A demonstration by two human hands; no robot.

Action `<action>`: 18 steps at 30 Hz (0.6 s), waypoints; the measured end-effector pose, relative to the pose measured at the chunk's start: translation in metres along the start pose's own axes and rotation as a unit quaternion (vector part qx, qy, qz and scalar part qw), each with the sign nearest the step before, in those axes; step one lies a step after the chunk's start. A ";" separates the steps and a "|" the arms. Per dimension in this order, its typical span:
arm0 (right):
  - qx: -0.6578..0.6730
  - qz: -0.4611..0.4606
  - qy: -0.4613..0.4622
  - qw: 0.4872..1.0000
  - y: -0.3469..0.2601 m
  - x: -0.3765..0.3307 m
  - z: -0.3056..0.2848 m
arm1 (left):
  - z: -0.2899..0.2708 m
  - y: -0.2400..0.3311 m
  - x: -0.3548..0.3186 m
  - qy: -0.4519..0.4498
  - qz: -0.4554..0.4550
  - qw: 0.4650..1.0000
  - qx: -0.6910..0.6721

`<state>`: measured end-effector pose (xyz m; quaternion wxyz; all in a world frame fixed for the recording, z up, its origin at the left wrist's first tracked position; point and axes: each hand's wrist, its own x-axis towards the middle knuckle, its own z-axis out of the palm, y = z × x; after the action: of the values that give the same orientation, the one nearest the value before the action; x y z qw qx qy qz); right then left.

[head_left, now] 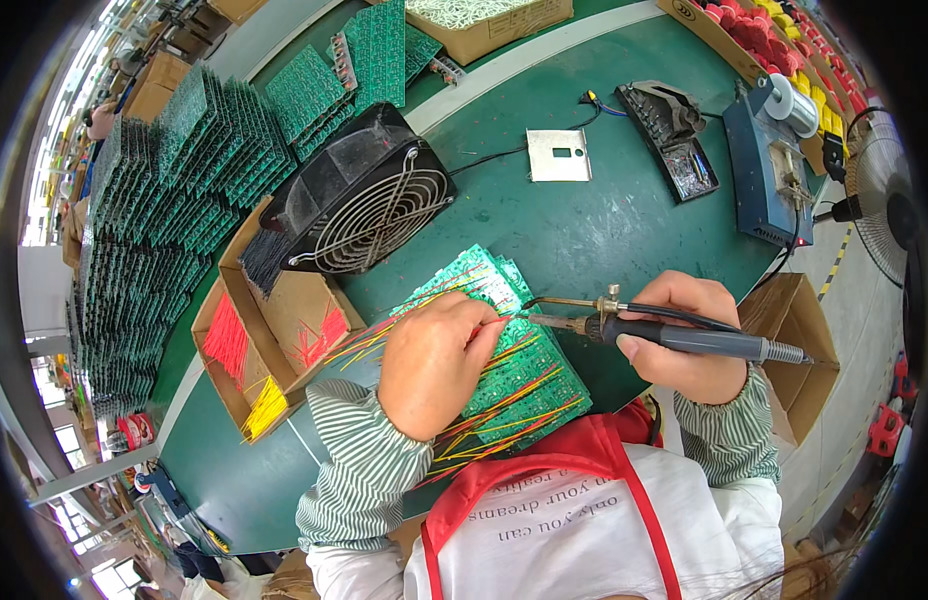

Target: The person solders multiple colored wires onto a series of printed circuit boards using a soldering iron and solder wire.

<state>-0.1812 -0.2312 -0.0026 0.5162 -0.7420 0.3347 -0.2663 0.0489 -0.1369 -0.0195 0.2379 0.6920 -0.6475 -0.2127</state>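
Observation:
My left hand (429,365) is closed in a pinch over the green circuit boards (534,408), with a thin red wire (501,319) between thumb and fingertips. Several red, yellow and dark wires (519,400) stick out from the boards toward the left and front. My right hand (699,378) grips a soldering iron (674,336) with a brass fitting and a thin solder feed tube along its top. The iron's tip points left, close to my left fingertips and just above the board. Whether it touches the joint is hard to see.
Left of the boards, a divided cardboard box (302,372) holds red, yellow and black wires. Behind it stands a black fan (369,195). Tall circuit board stacks (149,250) line the left. A blue solder feeder (764,165) and open carton (809,355) are at right.

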 end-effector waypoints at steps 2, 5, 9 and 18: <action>-0.003 -0.001 -0.001 1.000 0.002 0.001 0.001 | 0.001 -0.001 0.001 0.003 -0.002 1.000 -0.011; -0.007 -0.002 0.000 1.000 0.003 0.003 0.001 | 0.001 0.000 0.002 -0.004 -0.008 1.000 -0.006; -0.022 -0.007 0.001 1.000 0.001 0.003 0.001 | 0.001 0.000 0.002 -0.007 -0.007 1.000 0.004; -0.018 -0.036 0.016 0.999 -0.005 -0.005 -0.004 | -0.006 0.001 -0.006 0.015 0.006 1.000 0.005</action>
<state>-0.1867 -0.2284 0.0029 0.4875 -0.7584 0.3204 -0.2908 0.0519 -0.1311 -0.0142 0.2458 0.6922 -0.6491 -0.1977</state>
